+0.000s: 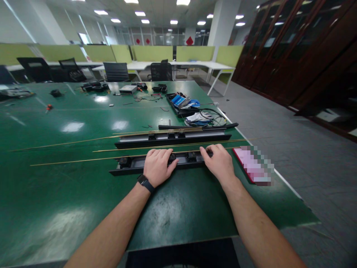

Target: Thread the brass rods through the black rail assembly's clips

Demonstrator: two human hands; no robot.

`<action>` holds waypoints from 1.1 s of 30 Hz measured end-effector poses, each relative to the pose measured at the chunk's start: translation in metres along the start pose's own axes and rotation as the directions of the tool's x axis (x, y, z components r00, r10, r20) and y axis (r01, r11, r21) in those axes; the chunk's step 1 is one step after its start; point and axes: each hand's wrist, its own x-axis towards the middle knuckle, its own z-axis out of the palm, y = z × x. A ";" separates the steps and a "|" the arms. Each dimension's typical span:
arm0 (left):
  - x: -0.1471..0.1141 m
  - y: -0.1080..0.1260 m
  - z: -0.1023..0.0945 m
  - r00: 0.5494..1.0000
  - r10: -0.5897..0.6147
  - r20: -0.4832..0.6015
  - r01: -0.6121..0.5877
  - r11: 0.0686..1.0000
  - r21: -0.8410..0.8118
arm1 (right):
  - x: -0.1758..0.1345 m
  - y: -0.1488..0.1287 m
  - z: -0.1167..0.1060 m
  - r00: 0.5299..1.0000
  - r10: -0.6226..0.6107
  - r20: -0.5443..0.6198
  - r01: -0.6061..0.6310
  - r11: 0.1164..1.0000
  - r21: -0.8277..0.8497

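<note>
In front of me on the green table lies a long black channel-shaped rail [136, 171] with a silver inner strip and several small black blocks [191, 156]. My left hand [158, 167] is closed over its middle, fingers across the far side and thumb beside a block. At its right end my right hand [219, 162] curls around the rail, thumb and fingertips near a block that is partly hidden. A thin brass-coloured rod [72, 161] runs along the far edge of this rail, passing behind both hands. Beyond it lies a second similar rail [167, 140].
More thin brass rods [69, 142] stretch along the far rail. A pink-red flat item [252, 163], partly pixelated, lies near the right table edge. Farther back are a black strip [223, 127], a glove [199, 118], a black tray [174, 106] with blue packets, and scattered small parts.
</note>
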 end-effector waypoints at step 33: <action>0.001 0.001 0.000 1.000 -0.010 0.003 0.010 1.000 -0.007 | -0.006 -0.010 0.002 0.992 -0.120 0.043 0.112 0.982 0.154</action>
